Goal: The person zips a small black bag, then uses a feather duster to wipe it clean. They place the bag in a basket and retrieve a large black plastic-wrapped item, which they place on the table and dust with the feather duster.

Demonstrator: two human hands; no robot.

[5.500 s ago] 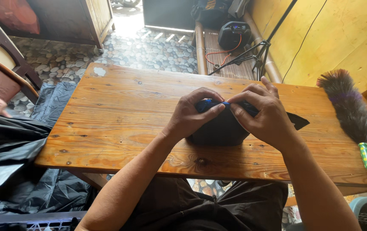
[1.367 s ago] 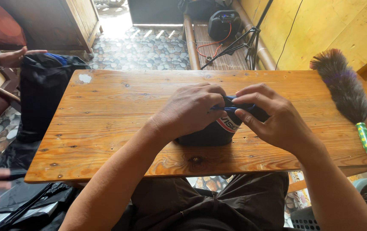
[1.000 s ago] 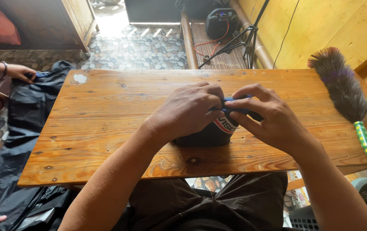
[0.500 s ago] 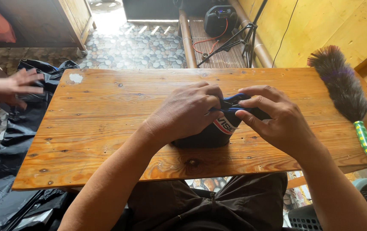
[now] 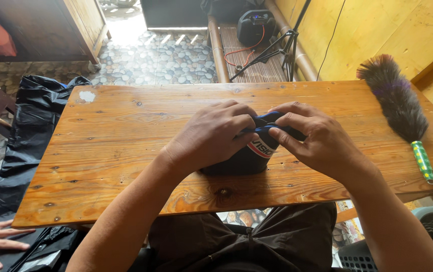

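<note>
Dark folded garment (image 5: 249, 158) near the table's (image 5: 126, 126) front edge, pinched by left hand (image 5: 211, 136) and right hand (image 5: 320, 141); feather duster (image 5: 398, 103) at right edge.

The folded garment (image 5: 246, 158) is showing dark navy with a blue edge and a red-and-white band. The tabletop (image 5: 126, 131) is glowing orange-brown, and the feather duster (image 5: 395, 100) is wearing brown plumes over a green spotted handle.
</note>
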